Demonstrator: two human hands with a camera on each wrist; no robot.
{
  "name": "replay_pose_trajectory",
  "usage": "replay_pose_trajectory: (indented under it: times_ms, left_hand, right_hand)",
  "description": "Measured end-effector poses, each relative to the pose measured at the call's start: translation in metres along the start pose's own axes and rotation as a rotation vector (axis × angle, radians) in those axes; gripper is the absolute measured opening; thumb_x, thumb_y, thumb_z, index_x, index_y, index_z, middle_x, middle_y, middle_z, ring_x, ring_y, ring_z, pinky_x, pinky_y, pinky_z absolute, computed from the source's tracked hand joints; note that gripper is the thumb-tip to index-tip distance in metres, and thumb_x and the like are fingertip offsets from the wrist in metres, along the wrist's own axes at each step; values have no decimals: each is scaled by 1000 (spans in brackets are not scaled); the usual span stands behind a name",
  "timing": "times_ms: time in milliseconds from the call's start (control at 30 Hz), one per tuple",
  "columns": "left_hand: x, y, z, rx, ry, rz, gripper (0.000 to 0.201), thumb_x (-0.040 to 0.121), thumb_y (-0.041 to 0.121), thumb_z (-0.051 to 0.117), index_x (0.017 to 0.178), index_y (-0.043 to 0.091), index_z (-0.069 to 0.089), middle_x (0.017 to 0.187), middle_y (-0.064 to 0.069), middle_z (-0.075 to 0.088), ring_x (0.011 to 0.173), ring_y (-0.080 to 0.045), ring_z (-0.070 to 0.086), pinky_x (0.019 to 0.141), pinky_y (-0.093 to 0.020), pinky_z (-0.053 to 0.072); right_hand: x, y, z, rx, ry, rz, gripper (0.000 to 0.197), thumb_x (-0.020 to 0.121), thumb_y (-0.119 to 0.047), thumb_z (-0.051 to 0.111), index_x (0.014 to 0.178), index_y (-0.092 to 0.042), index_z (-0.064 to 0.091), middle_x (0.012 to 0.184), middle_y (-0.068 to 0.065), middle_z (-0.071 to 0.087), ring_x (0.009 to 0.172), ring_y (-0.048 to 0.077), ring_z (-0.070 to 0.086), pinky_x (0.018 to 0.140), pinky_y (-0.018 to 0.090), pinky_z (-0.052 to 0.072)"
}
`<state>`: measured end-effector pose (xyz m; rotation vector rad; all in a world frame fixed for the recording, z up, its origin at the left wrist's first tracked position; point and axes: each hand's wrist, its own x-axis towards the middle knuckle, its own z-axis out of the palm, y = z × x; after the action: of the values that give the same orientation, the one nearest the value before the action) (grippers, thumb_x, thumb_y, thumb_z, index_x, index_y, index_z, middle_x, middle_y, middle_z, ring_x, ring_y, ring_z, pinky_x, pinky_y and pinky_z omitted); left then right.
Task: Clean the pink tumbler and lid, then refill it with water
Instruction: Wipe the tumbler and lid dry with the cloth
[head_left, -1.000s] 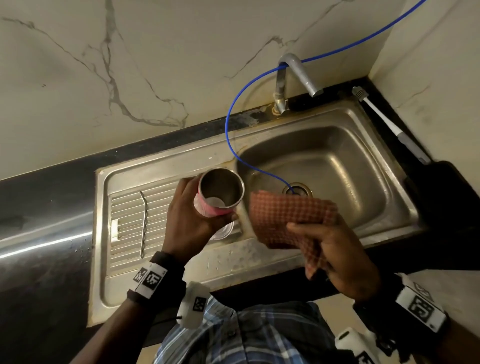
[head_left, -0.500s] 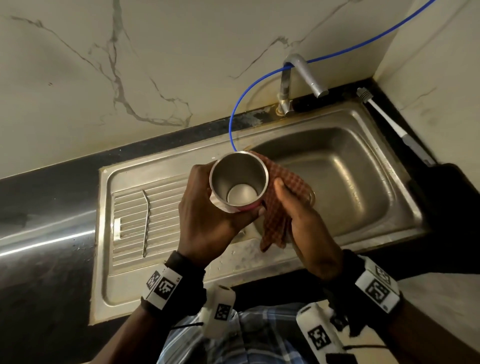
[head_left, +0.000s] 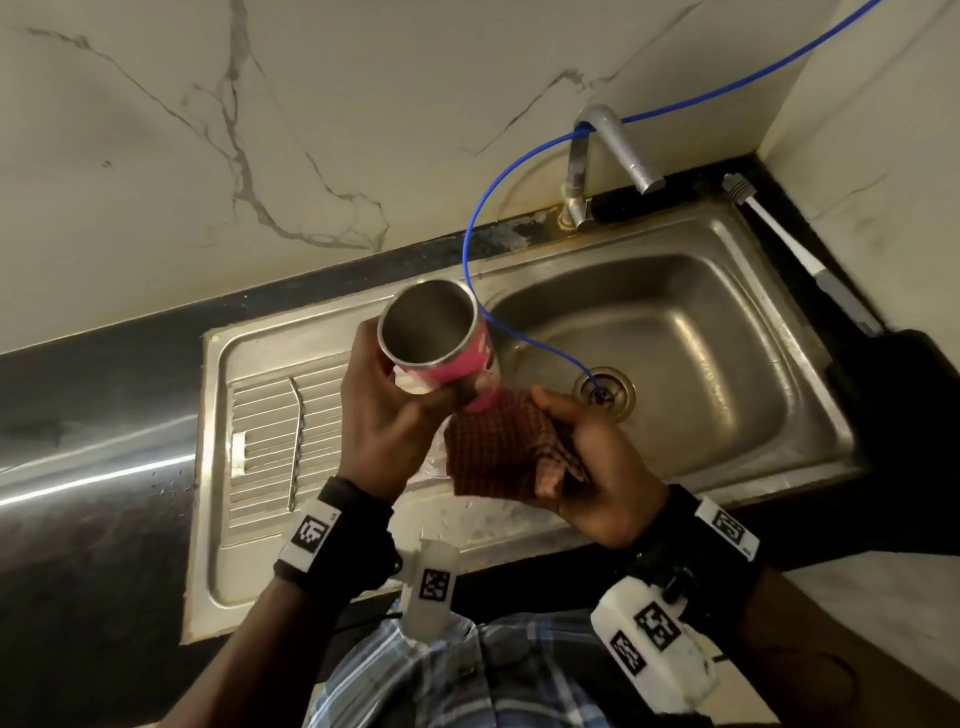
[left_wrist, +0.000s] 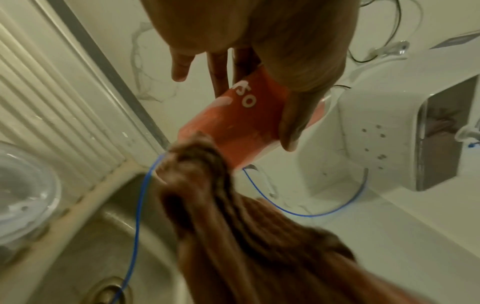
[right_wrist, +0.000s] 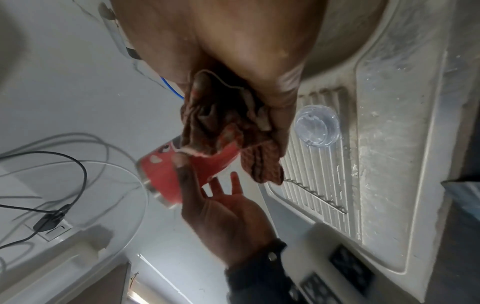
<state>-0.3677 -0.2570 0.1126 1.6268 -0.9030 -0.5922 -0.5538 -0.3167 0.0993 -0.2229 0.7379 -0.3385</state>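
Observation:
My left hand (head_left: 387, 402) grips the pink tumbler (head_left: 457, 364) by its side, above the seam between drainboard and basin. The tumbler is tilted, its open steel mouth up and to the left. My right hand (head_left: 566, 441) holds a bunched red-brown checked cloth (head_left: 498, 447) against the tumbler's lower end. In the left wrist view the cloth (left_wrist: 207, 181) covers the base of the tumbler (left_wrist: 241, 123). In the right wrist view the cloth (right_wrist: 221, 127) drapes over the tumbler (right_wrist: 161, 174). The clear lid (right_wrist: 317, 131) lies on the drainboard ribs, apart from both hands.
The steel sink basin (head_left: 691, 332) lies to the right, with the tap (head_left: 618, 145) behind it. A thin blue hose (head_left: 470, 244) runs past the tumbler into the drain (head_left: 605, 389). A thin metal rod (head_left: 296, 441) lies on the drainboard. A white brush (head_left: 774, 228) rests at the back right.
The right hand brought the cloth from beside the tumbler onto it, then down to its base. The left hand lifted the tumbler and tipped its mouth to the left.

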Motion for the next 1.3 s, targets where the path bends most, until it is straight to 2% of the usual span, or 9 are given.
replay_pose_trajectory:
  times_ms: [67, 233, 500, 600, 733, 900, 1000, 1133, 1300]
  left_hand:
    - [13, -21, -7, 85, 49, -31, 88, 56, 25, 105, 131, 26, 59, 127, 9, 71, 117, -11, 68, 100, -43, 57]
    - [49, -70, -22, 44, 103, -201, 92, 52, 25, 100, 134, 24, 57, 129, 6, 70, 118, -13, 67, 104, -51, 57]
    - [78, -111, -19, 93, 19, -254, 99, 49, 31, 102, 135, 21, 54, 128, 3, 70, 117, -15, 69, 100, -55, 59]
    - [77, -124, -17, 103, -1, -264, 97, 54, 18, 104, 137, 19, 53, 128, 4, 69, 117, -12, 69, 100, -54, 60]
    - [74, -135, -17, 130, -4, -279, 94, 61, 7, 102, 139, 19, 50, 129, 7, 67, 114, -3, 68, 101, -44, 60]
    - [75, -135, -20, 157, -66, -283, 96, 65, 6, 100, 142, 21, 46, 132, 9, 66, 118, -4, 66, 102, -37, 59]
    - [75, -145, -23, 275, -114, -284, 78, 67, -3, 97, 125, 29, 55, 115, 19, 71, 107, 6, 68, 89, -30, 63]
    - [62, -157, -31, 483, -30, -473, 88, 72, 2, 88, 150, 12, 47, 143, -12, 55, 126, -27, 60, 102, -49, 57]
    - [14, -147, -22, 703, -132, -399, 48, 93, 33, 77, 133, 9, 67, 135, -13, 56, 124, -33, 59, 105, -43, 50]
  right_hand:
    - [0, 1, -6, -3, -1, -18, 45, 104, -34, 46, 118, -2, 75, 124, 20, 72, 107, 34, 73, 100, 58, 53]
    - [-1, -11, -29, -7, 60, -75, 48, 103, -34, 50, 138, -4, 64, 142, 24, 61, 132, 46, 57, 107, 74, 39]
    - [-9, -3, -56, -2, 147, -45, 36, 101, -17, 52, 132, -4, 68, 131, 23, 68, 119, 42, 68, 96, 70, 51]
    - [-6, 1, -57, 35, 187, -36, 36, 102, -20, 52, 130, -4, 70, 132, 22, 69, 119, 40, 68, 99, 69, 49]
    - [-3, 6, -52, 84, 197, -18, 34, 103, -21, 51, 121, -3, 74, 131, 22, 69, 116, 40, 70, 92, 67, 54]
    - [1, 12, -41, 71, 181, -4, 33, 102, -21, 52, 115, -2, 76, 126, 21, 72, 110, 38, 73, 86, 62, 59]
    - [3, 15, -39, 49, 191, 6, 36, 101, -21, 54, 125, -1, 72, 126, 21, 72, 112, 39, 72, 91, 64, 55]
    - [5, 18, -45, 44, 224, 5, 38, 100, -23, 55, 129, -2, 70, 130, 21, 70, 117, 40, 69, 92, 64, 55]
    - [2, 18, -52, 47, 257, -35, 38, 96, -22, 57, 122, -1, 74, 125, 19, 72, 112, 36, 72, 91, 54, 60]
